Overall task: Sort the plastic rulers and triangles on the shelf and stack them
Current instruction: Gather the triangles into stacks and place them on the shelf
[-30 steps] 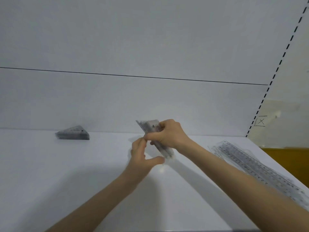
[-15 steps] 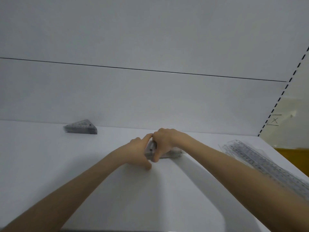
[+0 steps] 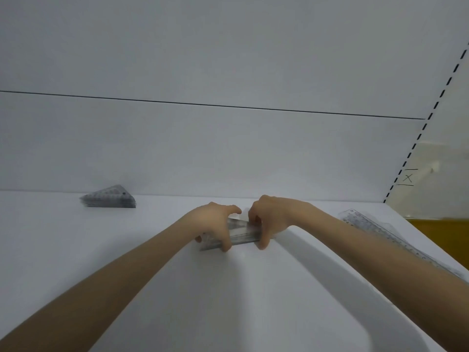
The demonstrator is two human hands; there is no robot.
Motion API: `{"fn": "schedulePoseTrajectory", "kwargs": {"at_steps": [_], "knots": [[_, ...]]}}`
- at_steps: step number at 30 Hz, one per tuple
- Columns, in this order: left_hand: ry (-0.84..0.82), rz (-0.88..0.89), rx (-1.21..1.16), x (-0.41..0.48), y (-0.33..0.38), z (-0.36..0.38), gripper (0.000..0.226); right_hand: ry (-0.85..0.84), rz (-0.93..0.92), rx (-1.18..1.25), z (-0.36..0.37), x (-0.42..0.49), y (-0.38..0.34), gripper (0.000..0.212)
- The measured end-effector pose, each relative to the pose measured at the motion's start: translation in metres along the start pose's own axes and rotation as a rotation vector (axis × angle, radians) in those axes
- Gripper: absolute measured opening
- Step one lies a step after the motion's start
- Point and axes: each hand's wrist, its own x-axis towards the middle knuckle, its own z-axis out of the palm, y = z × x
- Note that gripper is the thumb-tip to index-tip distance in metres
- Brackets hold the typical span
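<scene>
Head view
Left hand [image 3: 215, 222]: fingers curled round the left end of a small stack of clear plastic triangles [image 3: 242, 232].
Right hand [image 3: 269, 217]: grips its right end.
Held stack: on the white shelf [image 3: 76, 250], centre.
Second grey triangle stack [image 3: 109, 199]: 10 o'clock.
Long clear plastic rulers [image 3: 375, 229]: 3 o'clock.

Clear triangle stack [image 3: 109, 198] lay flat near shelf [image 3: 76, 250] rear edge, left side. Second clear stack [image 3: 242, 233] rested mid-shelf, gripped between left hand [image 3: 215, 224] and right hand [image 3: 269, 218]; shape obscured. Long clear rulers [image 3: 375, 231] lay flat along right edge.
</scene>
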Motion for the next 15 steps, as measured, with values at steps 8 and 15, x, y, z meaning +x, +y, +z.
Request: {"fn": "schedulePoseTrajectory", "kwargs": {"at_steps": [8,15], "knots": [[-0.023,-0.035,0.055,0.006,0.012,-0.001,0.056,0.083,-0.126,0.004,0.003,0.003,0.007,0.016],[-0.04,-0.05,0.115,0.005,0.014,-0.003,0.055,0.109,-0.134,0.011,0.007,0.006,0.016,0.013]]}}
